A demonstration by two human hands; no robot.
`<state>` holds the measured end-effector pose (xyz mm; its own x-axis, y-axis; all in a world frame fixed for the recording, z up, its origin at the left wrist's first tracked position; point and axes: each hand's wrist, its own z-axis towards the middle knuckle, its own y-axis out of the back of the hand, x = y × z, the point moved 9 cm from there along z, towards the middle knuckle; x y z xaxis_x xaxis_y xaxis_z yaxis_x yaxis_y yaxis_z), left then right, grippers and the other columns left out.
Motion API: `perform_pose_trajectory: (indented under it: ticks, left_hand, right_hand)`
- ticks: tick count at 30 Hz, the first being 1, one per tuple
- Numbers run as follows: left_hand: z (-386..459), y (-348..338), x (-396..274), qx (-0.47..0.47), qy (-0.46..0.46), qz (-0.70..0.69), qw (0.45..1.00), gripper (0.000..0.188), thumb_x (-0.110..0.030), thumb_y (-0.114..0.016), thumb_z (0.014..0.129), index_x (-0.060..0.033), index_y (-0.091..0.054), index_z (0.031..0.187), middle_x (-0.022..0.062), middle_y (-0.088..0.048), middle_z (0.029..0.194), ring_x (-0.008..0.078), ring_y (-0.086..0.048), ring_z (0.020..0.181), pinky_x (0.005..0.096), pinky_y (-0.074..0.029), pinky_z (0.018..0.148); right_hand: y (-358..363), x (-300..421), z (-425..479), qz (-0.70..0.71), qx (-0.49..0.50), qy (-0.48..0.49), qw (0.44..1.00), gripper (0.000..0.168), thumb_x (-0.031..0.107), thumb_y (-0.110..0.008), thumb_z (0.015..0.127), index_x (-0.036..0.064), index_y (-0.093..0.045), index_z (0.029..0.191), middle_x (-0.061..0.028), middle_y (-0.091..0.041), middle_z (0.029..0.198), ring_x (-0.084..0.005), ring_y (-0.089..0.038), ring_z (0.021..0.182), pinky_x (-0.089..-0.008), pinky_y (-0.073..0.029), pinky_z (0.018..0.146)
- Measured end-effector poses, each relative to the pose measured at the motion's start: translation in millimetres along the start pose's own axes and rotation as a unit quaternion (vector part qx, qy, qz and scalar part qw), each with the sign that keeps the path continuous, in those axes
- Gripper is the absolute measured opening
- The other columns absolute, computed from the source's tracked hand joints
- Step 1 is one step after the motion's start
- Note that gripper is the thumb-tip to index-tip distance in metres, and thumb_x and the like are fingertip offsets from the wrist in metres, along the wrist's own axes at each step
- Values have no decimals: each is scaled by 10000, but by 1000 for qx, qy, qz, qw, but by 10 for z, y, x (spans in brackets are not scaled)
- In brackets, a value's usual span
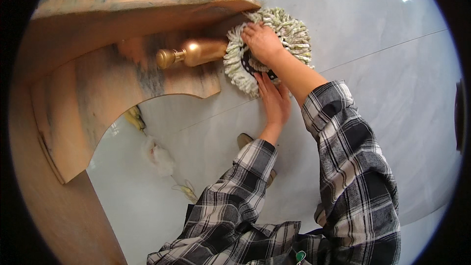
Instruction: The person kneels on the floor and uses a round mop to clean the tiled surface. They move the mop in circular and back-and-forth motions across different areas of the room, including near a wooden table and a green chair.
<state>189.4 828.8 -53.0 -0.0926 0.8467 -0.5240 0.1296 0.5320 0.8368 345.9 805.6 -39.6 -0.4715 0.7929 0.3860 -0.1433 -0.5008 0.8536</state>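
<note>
A round mop head (294,36) with a fringe of white and greenish yarn strands is in front of me, beside the end of a shelf. In its middle shows a black disc (247,64) with small holes. My right hand (263,42) is bent over the far left part of it, fingers closed on the strands. From the near side, my left hand (274,99) reaches up with its fingertips against the disc's rim; its thumb side is partly hidden. Both hands cover part of the disc.
A tan and grey shelf unit (117,73) with a curved edge fills the left side. Next to the mop head, a gold bottle (204,52) is at the shelf. Yellow (134,118) and white fluffy (158,156) items lie lower left. Grey floor (368,92) extends right; my shoe (244,140) shows below.
</note>
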Motion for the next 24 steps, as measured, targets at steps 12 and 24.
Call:
perform_pose_trajectory:
  ticks: [12, 24]
  left_hand:
    - [-1428, -563, 146, 11, 49, -14, 999, 850, -326, -554, 1011, 64, -28, 1553, 326, 103, 1608, 529, -7, 1471, 560, -88, 1192]
    - [-234, 161, 449, -9, 21, 62, 998, 692, -193, -477, 1049, 81, -83, 1547, 328, -60, 1612, 471, -156, 1477, 474, -201, 1189]
  right_hand:
    - [-219, 865, -1248, 92, 139, 108, 980, 392, 200, -525, 931, 132, -627, 1303, -27, -549, 1433, -211, -418, 1398, -389, -325, 1147]
    - [-134, 334, -148, 20, -4, -6, 1000, 310, 189, -521, 924, 107, -656, 1191, -38, -617, 1280, -230, -485, 1321, -392, -389, 1086]
